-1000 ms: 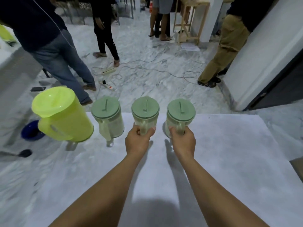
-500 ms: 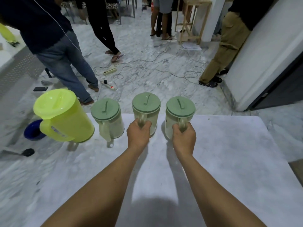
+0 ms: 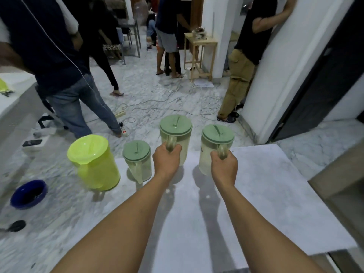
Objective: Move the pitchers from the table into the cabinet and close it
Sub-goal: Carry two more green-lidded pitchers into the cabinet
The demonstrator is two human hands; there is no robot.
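Two bare forearms reach forward over the pale bench (image 3: 266, 203). The left hand (image 3: 167, 161) is wrapped tight around the handle of a clear pitcher (image 3: 175, 134) with a sage-green lid, and the right hand (image 3: 224, 167) is clamped the same way on the handle of a matching pitcher (image 3: 215, 142). Both pitchers look lifted clear of the bench top, though the blur makes that hard to confirm. A small dark mark sits on the side of the right-hand one; it is too small to read, and no other writing or brand shows on any of them.

To the left, a third clear pitcher with green lid (image 3: 137, 161) stands upright at the bench's far edge, handle toward the camera. Just beside it is a larger lime-yellow pitcher (image 3: 94, 162), opaque, with its lid on.

Further left, a blue bowl (image 3: 29, 194) lies on the marble floor (image 3: 157, 95). Beyond the bench, a power strip (image 3: 120, 114) and cables lie on the floor among several standing people.
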